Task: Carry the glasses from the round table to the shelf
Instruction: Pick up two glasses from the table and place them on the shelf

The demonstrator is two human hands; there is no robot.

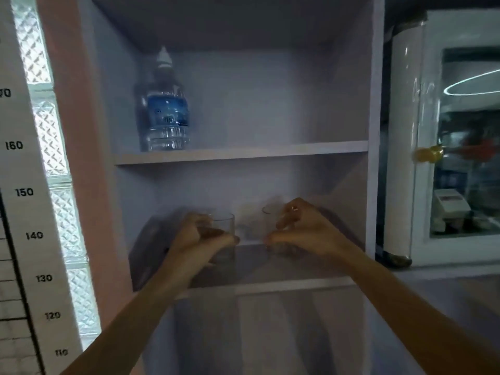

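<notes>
inside the middle shelf compartment [270, 286], both tumblers have arrived, so the carry looks nearly done; only setting down and letting go remain. left hand [200, 236] is curled around the left glass [224, 226], right hand [297, 231] wraps the right glass [270, 212], blurred. forearms reach up, knuckles nearly meeting. water bottle [165, 109] stands above the left hand.

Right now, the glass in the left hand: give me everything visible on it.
The glass is a clear, straight-sided tumbler with a plain round rim, looking empty. It stands upright inside the lower shelf compartment; whether its base touches the board cannot be told. The left hand wraps its left side, thumb across the front. It stands apart from the second glass in the right hand.
</notes>
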